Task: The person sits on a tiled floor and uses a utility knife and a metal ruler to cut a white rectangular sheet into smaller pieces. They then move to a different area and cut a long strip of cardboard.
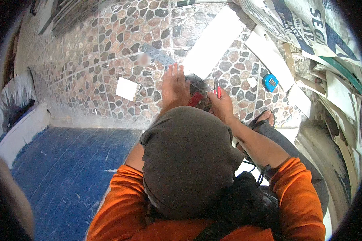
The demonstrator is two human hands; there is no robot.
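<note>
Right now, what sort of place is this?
Likely a makeshift workshop or renovation spot: a blue tape measure and a long white board lie on the stone-patterned floor, with loose panels and strips heaped at right.

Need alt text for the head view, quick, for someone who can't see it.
The right hand grips a small red-handled tool beside the outstretched left hand. Around them, a white board, metal strip and blue tape measure lie on pebble-patterned flooring.
</note>
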